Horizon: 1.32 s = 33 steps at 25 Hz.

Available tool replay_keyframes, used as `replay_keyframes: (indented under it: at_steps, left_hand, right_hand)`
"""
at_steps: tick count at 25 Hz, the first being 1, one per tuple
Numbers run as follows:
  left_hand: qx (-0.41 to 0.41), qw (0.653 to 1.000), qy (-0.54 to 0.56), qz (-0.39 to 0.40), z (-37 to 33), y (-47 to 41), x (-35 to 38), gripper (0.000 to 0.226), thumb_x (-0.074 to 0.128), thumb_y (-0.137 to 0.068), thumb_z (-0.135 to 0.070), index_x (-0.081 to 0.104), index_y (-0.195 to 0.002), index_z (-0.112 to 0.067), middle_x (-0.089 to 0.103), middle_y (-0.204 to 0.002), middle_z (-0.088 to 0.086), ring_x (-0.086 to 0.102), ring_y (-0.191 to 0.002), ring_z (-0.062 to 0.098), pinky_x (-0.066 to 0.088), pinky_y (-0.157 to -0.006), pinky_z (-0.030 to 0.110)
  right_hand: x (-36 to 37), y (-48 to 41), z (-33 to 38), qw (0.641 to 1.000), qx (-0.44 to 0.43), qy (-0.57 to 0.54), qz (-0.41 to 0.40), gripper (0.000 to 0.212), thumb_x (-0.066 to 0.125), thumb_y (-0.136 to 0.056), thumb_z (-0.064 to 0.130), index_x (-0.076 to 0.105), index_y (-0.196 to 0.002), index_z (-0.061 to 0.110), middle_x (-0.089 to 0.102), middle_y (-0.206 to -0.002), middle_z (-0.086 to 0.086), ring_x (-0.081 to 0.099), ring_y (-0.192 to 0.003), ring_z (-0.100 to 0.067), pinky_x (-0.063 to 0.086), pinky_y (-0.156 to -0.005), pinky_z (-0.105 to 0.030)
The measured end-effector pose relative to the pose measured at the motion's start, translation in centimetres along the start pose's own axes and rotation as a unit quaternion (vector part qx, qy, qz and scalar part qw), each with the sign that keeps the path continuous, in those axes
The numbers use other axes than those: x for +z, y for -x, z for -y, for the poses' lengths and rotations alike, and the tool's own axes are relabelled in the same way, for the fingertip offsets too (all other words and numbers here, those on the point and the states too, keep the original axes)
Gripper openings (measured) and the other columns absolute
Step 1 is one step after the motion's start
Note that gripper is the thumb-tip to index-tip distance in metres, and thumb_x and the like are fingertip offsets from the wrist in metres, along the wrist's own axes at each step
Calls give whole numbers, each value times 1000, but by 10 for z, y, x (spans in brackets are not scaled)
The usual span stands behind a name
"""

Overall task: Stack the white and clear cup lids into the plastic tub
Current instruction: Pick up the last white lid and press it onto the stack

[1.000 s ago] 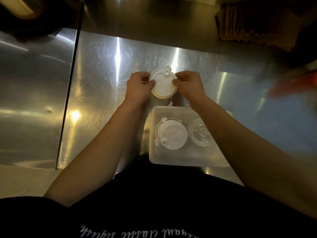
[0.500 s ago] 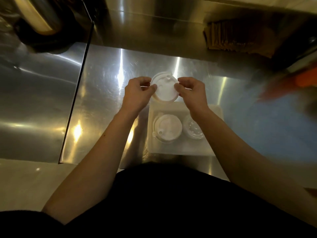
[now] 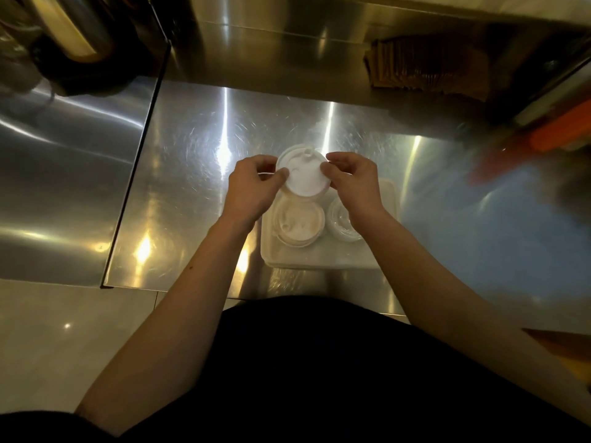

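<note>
A white cup lid [image 3: 303, 174] is held by its rim between my left hand [image 3: 254, 183] and my right hand [image 3: 355, 182], above the far edge of the plastic tub [image 3: 323, 260]. Inside the tub, a stack of white lids [image 3: 299, 223] sits on the left. A clear lid [image 3: 340, 225] lies beside it on the right, partly hidden by my right wrist. The tub stands on the steel counter [image 3: 192, 187] close to my body.
A dark round appliance base [image 3: 83, 59] stands at the far left. Brown paper sleeves [image 3: 422, 68] sit at the back right. An orange object [image 3: 556, 132], blurred, lies at the right edge. The counter's front edge runs just below the tub.
Both hands have carried the white lid nearer, from beyond the tub to over its far edge. The head camera has risen, so the counter looks smaller.
</note>
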State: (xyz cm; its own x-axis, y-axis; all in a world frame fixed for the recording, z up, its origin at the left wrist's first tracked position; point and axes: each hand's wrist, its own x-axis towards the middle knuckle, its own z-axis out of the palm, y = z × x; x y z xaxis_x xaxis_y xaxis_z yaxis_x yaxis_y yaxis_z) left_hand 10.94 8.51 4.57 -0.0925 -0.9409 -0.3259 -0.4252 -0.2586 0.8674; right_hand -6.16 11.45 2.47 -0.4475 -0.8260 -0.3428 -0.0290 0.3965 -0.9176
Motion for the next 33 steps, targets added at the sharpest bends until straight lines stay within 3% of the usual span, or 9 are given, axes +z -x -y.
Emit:
replay_keyframes:
  at_steps: [8, 12, 21, 24, 28, 33]
  left_hand:
    - [-49, 999, 19, -12, 18, 28, 11, 45, 71, -84, -25, 61, -125, -10, 69, -114, 7, 67, -99, 18, 57, -92, 42]
    - [-76, 995, 41, -41, 26, 49, 20, 43, 72, -83, -25, 63, -123, -10, 69, -107, 7, 67, -88, 16, 58, -90, 44]
    - [-153, 974, 109, -123, 36, 75, 34, 61, 74, -64, -44, 65, -116, -12, 70, -98, 4, 72, -88, 25, 59, -86, 47]
    - [-181, 957, 173, -145, 36, 83, 42, 55, 76, -72, -36, 63, -116, -8, 70, -103, 13, 72, -76, 24, 61, -81, 45]
    - [-245, 917, 278, -148, 28, 91, 60, 47, 76, -81, -21, 52, -119, -8, 67, -109, 22, 72, -84, 25, 61, -74, 32]
    - [-301, 865, 374, -144, 12, 95, 68, 59, 73, -85, -19, 39, -131, -4, 58, -96, 8, 66, -95, 26, 60, -74, 29]
  right_hand:
    - [-7, 12, -17, 999, 7, 21, 30, 26, 70, -85, 13, 69, -110, 11, 71, -102, -4, 68, -100, -18, 56, -95, -41]
    - [-9, 13, -18, 996, -18, 57, 67, 26, 69, -86, 14, 69, -112, 11, 71, -106, -4, 67, -102, -17, 56, -96, -39]
    - [-3, 7, -13, 973, -92, 123, 170, 26, 67, -88, 9, 69, -113, 7, 71, -112, -8, 67, -103, -16, 53, -96, -28]
    - [-1, 1, -6, 957, -125, 157, 208, 25, 64, -90, 10, 70, -114, 8, 71, -114, -5, 65, -102, -12, 52, -91, -19]
    - [0, -7, 0, 929, -167, 206, 260, 23, 62, -92, 10, 70, -113, 10, 71, -113, -1, 65, -101, -8, 51, -93, -17]
    - [3, -14, -1, 898, -191, 233, 321, 24, 61, -90, 8, 69, -113, 10, 71, -112, -3, 66, -103, -13, 51, -98, -25]
